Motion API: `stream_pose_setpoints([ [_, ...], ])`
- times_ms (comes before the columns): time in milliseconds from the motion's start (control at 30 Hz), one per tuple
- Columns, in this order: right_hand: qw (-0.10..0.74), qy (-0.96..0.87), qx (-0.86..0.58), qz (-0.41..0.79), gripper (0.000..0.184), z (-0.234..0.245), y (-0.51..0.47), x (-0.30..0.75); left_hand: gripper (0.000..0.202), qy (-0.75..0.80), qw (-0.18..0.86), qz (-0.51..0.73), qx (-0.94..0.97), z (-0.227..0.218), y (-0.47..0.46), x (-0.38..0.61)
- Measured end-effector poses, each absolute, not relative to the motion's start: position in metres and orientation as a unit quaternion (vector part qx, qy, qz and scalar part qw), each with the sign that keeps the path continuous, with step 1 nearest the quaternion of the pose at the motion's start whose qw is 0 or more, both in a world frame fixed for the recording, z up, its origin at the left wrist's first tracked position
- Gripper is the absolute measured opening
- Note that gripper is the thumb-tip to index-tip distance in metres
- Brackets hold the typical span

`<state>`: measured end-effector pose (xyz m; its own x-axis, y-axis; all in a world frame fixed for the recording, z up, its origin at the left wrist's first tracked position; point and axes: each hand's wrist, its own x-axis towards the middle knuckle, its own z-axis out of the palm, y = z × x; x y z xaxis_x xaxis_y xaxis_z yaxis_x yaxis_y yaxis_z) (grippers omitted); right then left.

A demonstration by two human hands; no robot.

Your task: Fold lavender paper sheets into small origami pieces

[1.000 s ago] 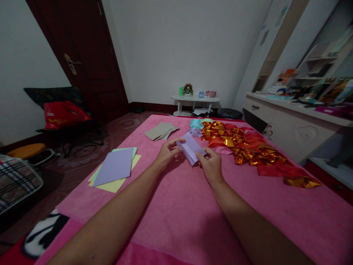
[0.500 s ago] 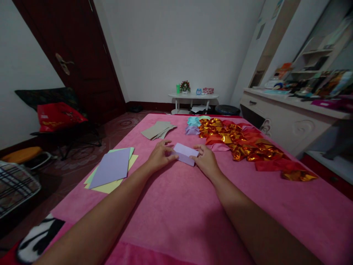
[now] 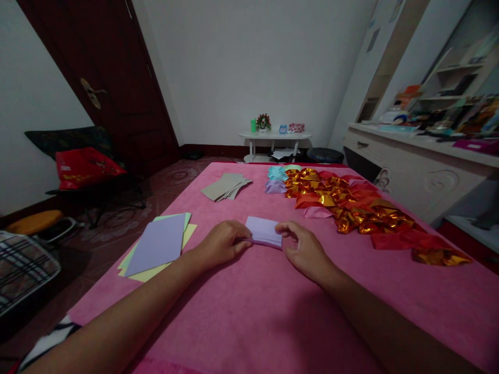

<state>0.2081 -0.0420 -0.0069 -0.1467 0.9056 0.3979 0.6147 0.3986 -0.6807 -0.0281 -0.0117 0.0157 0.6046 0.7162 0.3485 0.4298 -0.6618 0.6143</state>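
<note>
A folded sheet of light purple paper lies on the pink cloth in front of me, with a narrow folded strip along its near edge. My left hand pinches its left side between thumb and curled fingers. At the right end, my right hand has its fingertips on the paper's upper right edge and its thumb by the lower corner. To the left lies a stack of flat coloured sheets, a purple sheet on top and a yellow sheet and green edge showing beneath.
Greyish card pieces lie fanned out at the far left of the pink-covered table. Along the right side run rows of shiny gold and red folded pieces, with purple and turquoise ones. A white dresser stands beyond.
The purple paper has come nearer and turned more square to me, and a folded strip now shows along its near edge. Both hands have shifted with it; the right hand's grip has loosened slightly.
</note>
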Motion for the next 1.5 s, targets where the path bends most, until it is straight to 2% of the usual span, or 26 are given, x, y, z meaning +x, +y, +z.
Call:
stream_pose_setpoints([
  [100, 0.359, -0.763, -0.504, 0.186, 0.037, 0.001, -0.053, 0.208, 0.017, 0.33, 0.235, 0.28, 0.87, 0.017, -0.012, -0.027],
  [200, 0.358, -0.747, -0.528, 0.185, 0.009, 0.005, -0.052, 0.206, 0.026, 0.353, 0.239, 0.285, 0.859, 0.014, -0.007, -0.025],
  [233, 0.36, -0.741, -0.536, 0.185, 0.006, 0.004, -0.049, 0.205, 0.03, 0.368, 0.241, 0.288, 0.851, 0.012, -0.004, -0.024],
  [267, 0.361, -0.736, -0.543, 0.184, 0.012, 0.002, -0.046, 0.205, 0.032, 0.382, 0.244, 0.293, 0.842, 0.009, -0.002, -0.023],
  [333, 0.362, -0.722, -0.559, 0.187, 0.017, -0.003, -0.04, 0.206, 0.026, 0.409, 0.25, 0.31, 0.821, 0.003, 0.003, -0.022],
  [400, 0.365, -0.706, -0.574, 0.196, 0.007, -0.009, -0.036, 0.207, 0.018, 0.428, 0.26, 0.328, 0.801, -0.005, 0.007, -0.022],
  [433, 0.367, -0.699, -0.58, 0.2, 0.003, -0.012, -0.035, 0.207, 0.024, 0.433, 0.264, 0.336, 0.793, -0.007, 0.008, -0.022],
  [533, 0.373, -0.688, -0.592, 0.193, 0.027, -0.016, -0.034, 0.208, 0.033, 0.412, 0.213, 0.352, 0.813, -0.009, 0.007, -0.021],
  [633, 0.367, -0.694, -0.594, 0.178, 0.032, -0.015, -0.035, 0.207, 0.02, 0.329, 0.06, 0.318, 0.887, -0.002, -0.003, -0.016],
  [700, 0.36, -0.696, -0.596, 0.173, 0.033, -0.013, -0.035, 0.208, 0.017, 0.279, 0.006, 0.256, 0.925, 0.005, -0.011, -0.012],
  [833, 0.359, -0.703, -0.586, 0.182, 0.028, -0.014, -0.031, 0.21, 0.023, 0.275, 0.009, 0.173, 0.946, 0.016, -0.019, 0.001],
  [967, 0.387, -0.7, -0.569, 0.192, 0.03, -0.017, -0.029, 0.213, 0.022, 0.257, -0.037, 0.116, 0.959, 0.021, -0.012, 0.012],
  [1167, 0.468, -0.692, -0.508, 0.211, 0.035, -0.006, -0.044, 0.21, 0.02, 0.166, -0.028, 0.166, 0.972, 0.017, 0.001, -0.006],
  [1233, 0.452, -0.715, -0.48, 0.232, 0.031, -0.001, -0.052, 0.206, 0.02, 0.159, -0.025, 0.181, 0.97, 0.012, 0.0, -0.019],
  [1400, 0.351, -0.797, -0.424, 0.247, 0.031, 0.002, -0.061, 0.199, 0.02, 0.191, 0.033, 0.205, 0.959, 0.0, -0.008, -0.041],
  [1500, 0.333, -0.803, -0.431, 0.24, 0.032, 0.002, -0.06, 0.198, 0.022, 0.207, 0.057, 0.22, 0.952, -0.003, -0.013, -0.042],
])
